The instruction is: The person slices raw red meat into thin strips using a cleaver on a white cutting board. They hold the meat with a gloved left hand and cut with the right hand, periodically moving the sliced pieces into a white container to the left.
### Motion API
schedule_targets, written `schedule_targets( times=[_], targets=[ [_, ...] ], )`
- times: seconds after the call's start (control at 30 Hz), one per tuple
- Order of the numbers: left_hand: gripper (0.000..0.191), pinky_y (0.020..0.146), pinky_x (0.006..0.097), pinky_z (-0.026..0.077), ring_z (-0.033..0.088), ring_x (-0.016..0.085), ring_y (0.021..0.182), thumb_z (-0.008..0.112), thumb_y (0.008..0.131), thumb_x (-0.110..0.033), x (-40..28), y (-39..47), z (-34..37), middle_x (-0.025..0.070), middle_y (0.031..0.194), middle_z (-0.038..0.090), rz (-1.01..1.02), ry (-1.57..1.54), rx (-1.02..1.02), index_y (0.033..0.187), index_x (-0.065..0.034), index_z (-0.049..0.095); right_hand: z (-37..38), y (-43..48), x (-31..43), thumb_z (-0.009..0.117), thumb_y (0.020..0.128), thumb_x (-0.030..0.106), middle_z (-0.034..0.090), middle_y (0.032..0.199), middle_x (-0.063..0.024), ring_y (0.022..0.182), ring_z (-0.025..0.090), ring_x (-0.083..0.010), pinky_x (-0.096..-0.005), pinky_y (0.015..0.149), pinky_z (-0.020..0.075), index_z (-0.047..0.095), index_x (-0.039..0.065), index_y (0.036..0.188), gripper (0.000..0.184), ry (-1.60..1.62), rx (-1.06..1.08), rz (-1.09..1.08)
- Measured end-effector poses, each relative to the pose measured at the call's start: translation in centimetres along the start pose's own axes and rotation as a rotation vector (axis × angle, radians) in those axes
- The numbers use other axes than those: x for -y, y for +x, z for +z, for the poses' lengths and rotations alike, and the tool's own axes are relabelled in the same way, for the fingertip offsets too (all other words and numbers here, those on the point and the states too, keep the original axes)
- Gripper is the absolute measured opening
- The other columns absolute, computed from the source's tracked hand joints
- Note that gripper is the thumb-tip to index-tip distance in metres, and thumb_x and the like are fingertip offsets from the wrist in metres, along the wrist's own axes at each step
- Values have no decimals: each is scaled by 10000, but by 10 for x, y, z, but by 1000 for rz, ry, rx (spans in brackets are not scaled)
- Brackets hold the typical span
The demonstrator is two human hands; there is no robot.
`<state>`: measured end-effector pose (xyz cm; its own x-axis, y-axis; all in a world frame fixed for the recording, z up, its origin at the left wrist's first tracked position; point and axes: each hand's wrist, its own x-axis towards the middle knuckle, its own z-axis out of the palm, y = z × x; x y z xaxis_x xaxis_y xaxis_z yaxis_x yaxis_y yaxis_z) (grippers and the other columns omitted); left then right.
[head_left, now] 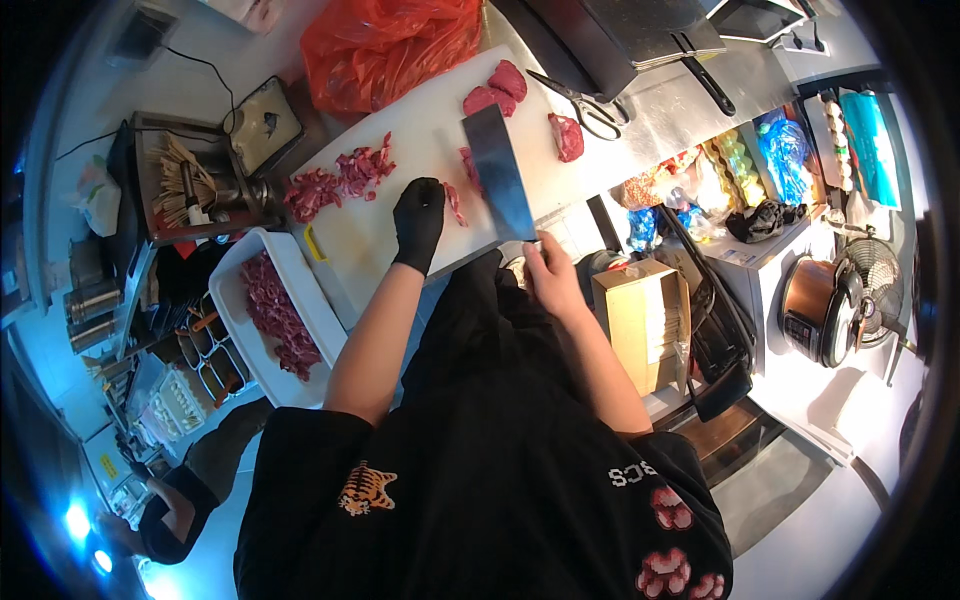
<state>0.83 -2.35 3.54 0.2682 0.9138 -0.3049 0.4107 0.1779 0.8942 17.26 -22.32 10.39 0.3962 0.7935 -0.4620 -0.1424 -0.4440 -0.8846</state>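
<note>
My right hand (551, 274) is closed round the handle of a broad cleaver (501, 176), whose blade extends over the white cutting board (420, 154). In a black glove, my left hand (419, 217) rests at the board, beside a thin strip of red meat (454, 204). Its fingers are curled, and whether they hold anything is hidden. Another piece of meat (470, 166) lies partly behind the blade. Cut meat (337, 182) is heaped at the board's left. Larger pieces (495, 88) lie beyond the cleaver, with one chunk (565, 137) to the right near black-handled scissors (581, 107).
A white tub (225, 281) of cut meat stands left of the board. Red plastic bags (390, 52) lie behind it. A knife (706, 82) sits in a dark block at the back right. A co-worker (184, 502) stands at the lower left.
</note>
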Motion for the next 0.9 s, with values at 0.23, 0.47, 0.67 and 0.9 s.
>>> schedule_targets(
  times=[0.23,0.47,0.67,0.9],
  targets=[
    [405,843,420,573,703,317,950,790,804,-169,9,-2,25,137,1042,692,323,570,-43,1169,-76,641,-23,-25,-4,641,1014,266,687,772,-233,730,695,-388,-439,669,525,619,19,1272,358,-375,-81,-16],
    [458,848,430,568,699,327,969,800,792,-152,10,-30,25,158,1054,686,192,536,-48,1187,-41,595,15,-40,-9,667,993,237,715,863,-259,818,709,-447,-486,707,549,596,22,1265,353,-549,-92,-92],
    [386,865,453,544,671,378,992,726,806,-63,18,-37,37,183,1068,674,157,487,-88,1167,-29,597,46,-33,-11,641,1001,318,736,910,-228,829,704,-463,-555,731,564,582,96,1244,335,-608,-87,-42],
    [303,809,418,562,697,340,909,717,826,-52,32,-34,14,168,1025,697,382,425,114,1115,-30,631,53,-27,-6,626,1010,314,731,934,-229,842,705,-456,-545,733,566,562,87,1263,346,-588,-61,-55]
  ],
)
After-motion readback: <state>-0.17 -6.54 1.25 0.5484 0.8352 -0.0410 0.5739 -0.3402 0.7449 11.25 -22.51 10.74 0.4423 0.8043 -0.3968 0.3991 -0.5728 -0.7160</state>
